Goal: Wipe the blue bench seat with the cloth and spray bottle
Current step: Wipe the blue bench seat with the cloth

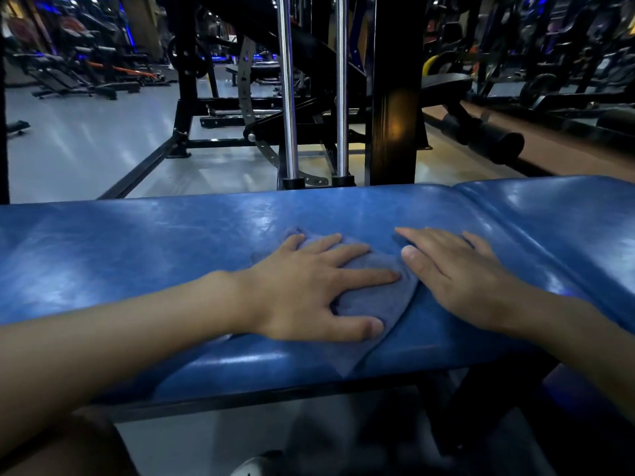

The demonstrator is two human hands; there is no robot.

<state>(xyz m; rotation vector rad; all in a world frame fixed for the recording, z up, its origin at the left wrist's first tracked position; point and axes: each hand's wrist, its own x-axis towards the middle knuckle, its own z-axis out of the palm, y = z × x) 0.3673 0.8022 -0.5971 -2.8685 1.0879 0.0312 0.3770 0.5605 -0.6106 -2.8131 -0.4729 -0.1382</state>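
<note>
The blue padded bench seat [137, 242] runs across the middle of the head view, shiny with pale reflections. A blue-grey cloth [374, 304] lies flat on it near the front edge, one corner hanging over. My left hand [309, 286] presses on the cloth with fingers spread and straight. My right hand [457, 273] rests flat on the seat just right of the cloth, its thumb at the cloth's edge. No spray bottle is in view.
Behind the bench stand two chrome guide rods [288, 97] and a black machine column [395, 97]. A second blue pad [563, 214] joins the seat at the right. Grey floor and dark gym machines [68, 73] fill the background.
</note>
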